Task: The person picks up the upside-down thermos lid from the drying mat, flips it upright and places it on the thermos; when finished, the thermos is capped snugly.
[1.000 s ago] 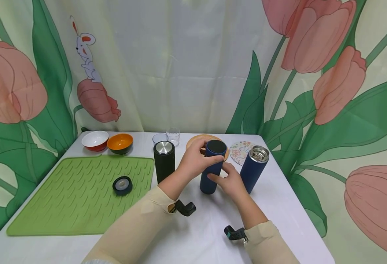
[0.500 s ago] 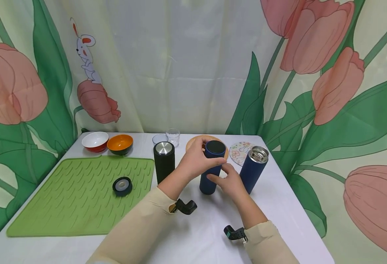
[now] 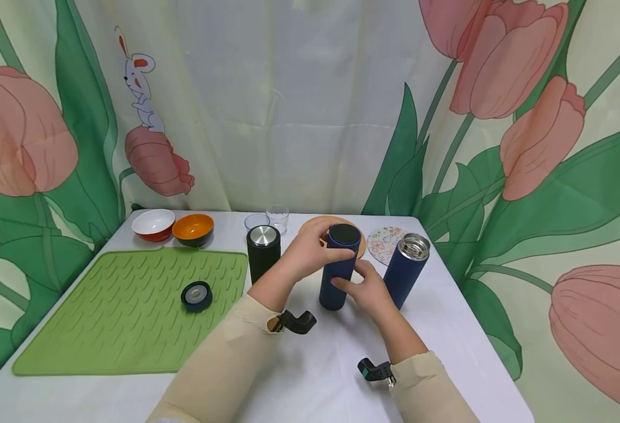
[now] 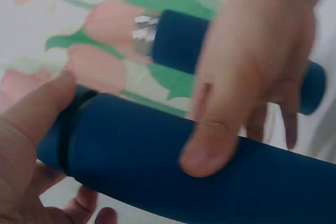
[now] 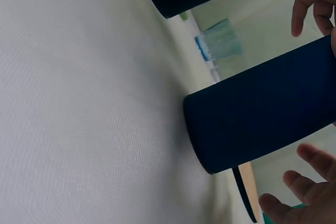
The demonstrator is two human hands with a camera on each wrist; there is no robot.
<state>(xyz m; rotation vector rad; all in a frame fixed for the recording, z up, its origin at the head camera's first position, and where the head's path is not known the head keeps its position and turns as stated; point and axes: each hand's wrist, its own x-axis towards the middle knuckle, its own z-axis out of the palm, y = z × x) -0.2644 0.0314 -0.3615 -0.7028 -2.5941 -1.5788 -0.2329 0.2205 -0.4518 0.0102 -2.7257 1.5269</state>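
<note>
A dark blue thermos (image 3: 336,282) stands upright on the table in the head view. My left hand (image 3: 312,252) grips its lid (image 3: 344,235) from the left, thumb across the near side. In the left wrist view a dark band parts the lid (image 4: 50,148) from the body (image 4: 142,150). My right hand (image 3: 369,289) holds the body lower down, its thumb (image 4: 210,150) pressed on the near side and some fingers spread. Close behind the right hand is a second blue thermos (image 3: 406,273), without a lid, its steel mouth showing.
A black thermos (image 3: 264,252) stands left of my hands. A dark round lid (image 3: 196,296) lies on the green mat (image 3: 104,317). Two bowls, a white one (image 3: 153,224) and an orange one (image 3: 192,228), a clear glass (image 3: 278,218), a wooden board (image 3: 310,223) and a floral coaster (image 3: 384,241) are at the back.
My left hand has turned slightly about the lid, its thumb going a little right and then back left, and its wrist shifting slightly. The right hand and the thermos have hardly moved.
</note>
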